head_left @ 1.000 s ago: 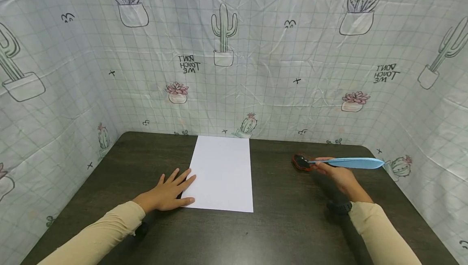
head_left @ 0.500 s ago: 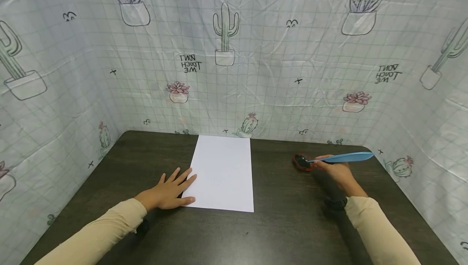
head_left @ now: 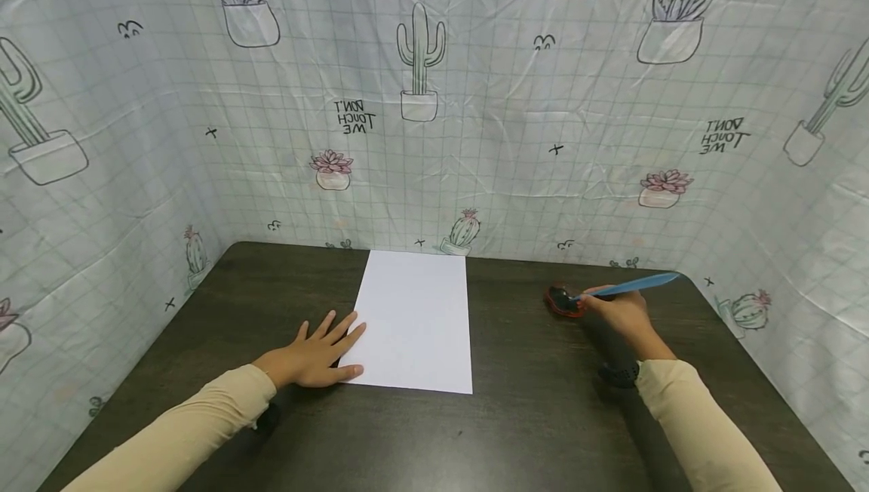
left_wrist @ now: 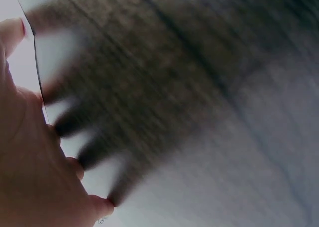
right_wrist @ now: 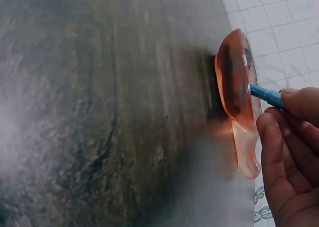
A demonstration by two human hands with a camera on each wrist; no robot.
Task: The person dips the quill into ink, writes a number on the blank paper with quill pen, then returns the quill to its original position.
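Right of the head frame: I am seeing the right hand [head_left: 623, 316] pinching the blue feather pen [head_left: 634, 284] low on its shaft, its lower end reaching over the rim of the red-orange dish [right_wrist: 233, 82]. I am judging the pen light, its shaft stiff, its plume soft and easily creased; fingertips near the lower end are looking right. The dish is holding a dark substance [head_left: 561, 298]; whether liquid, I am not telling. Left of centre, the left hand [head_left: 308, 360] is lying spread, 5 digits apart, over the white paper's [head_left: 416, 318] left edge.
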